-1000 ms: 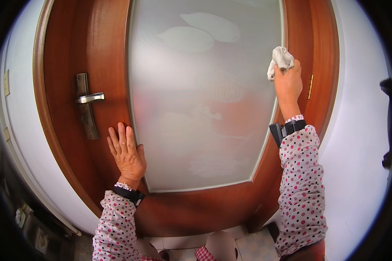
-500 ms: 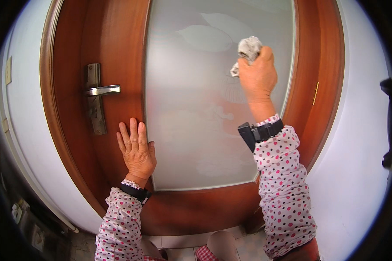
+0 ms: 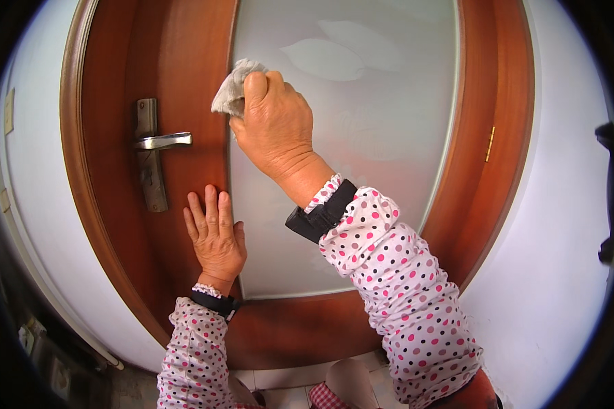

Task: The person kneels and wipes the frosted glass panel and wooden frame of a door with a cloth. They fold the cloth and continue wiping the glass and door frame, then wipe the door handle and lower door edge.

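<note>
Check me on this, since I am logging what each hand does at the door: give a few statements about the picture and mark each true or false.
1. The right hand grips a crumpled grey cloth. True.
2. The cloth is at the right edge of the frosted glass panel. False: it is at the panel's left edge, by the wooden frame.
3. The left hand lies flat and open on the wooden door. True.
4. The left hand holds the metal door handle. False: the handle is above and to the left of it, untouched.
5. Both forearms wear dotted sleeves. True.
</note>
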A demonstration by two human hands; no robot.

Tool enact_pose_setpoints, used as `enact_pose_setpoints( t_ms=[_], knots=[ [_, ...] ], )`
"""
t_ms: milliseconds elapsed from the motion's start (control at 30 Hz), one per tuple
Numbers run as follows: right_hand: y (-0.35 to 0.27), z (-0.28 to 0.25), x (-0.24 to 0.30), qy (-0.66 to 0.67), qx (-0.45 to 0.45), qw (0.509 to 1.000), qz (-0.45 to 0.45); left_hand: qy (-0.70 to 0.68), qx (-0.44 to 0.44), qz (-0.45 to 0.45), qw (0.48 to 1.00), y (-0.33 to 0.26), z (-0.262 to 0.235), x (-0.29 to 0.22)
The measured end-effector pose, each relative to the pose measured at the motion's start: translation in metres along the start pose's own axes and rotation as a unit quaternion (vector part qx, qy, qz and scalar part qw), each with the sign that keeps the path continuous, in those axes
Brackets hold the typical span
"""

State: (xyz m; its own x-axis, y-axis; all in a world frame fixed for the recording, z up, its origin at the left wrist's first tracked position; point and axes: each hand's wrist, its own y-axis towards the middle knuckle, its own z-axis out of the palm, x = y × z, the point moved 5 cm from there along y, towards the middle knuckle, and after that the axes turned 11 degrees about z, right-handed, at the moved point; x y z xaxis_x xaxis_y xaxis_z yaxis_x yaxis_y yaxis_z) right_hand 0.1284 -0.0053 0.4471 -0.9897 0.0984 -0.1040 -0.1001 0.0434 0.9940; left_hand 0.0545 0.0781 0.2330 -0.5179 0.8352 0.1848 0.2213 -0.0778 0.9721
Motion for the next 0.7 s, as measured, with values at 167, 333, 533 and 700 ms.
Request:
enact_pose_setpoints(
  t_ms=[167, 333, 533, 700],
  knots=[
    [-0.002, 0.001, -0.018, -0.069, -0.010, 0.997, -0.035, -0.011, -0.002, -0.001, 1.000, -0.018, 0.010, 0.023],
    [-0.001, -0.023, -0.079, -0.153, -0.046, 0.985, 0.070, -0.030, -0.006, -0.015, 0.999, -0.044, 0.024, 0.051],
    [-0.017, -0.068, -0.152, -0.255, -0.073, 0.948, 0.177, -0.039, -0.004, -0.013, 0.999, -0.059, 0.040, 0.076],
    [-0.039, -0.096, -0.200, -0.282, -0.086, 0.916, 0.273, -0.039, 0.005, -0.018, 0.999, -0.061, 0.047, 0.082]
  ],
)
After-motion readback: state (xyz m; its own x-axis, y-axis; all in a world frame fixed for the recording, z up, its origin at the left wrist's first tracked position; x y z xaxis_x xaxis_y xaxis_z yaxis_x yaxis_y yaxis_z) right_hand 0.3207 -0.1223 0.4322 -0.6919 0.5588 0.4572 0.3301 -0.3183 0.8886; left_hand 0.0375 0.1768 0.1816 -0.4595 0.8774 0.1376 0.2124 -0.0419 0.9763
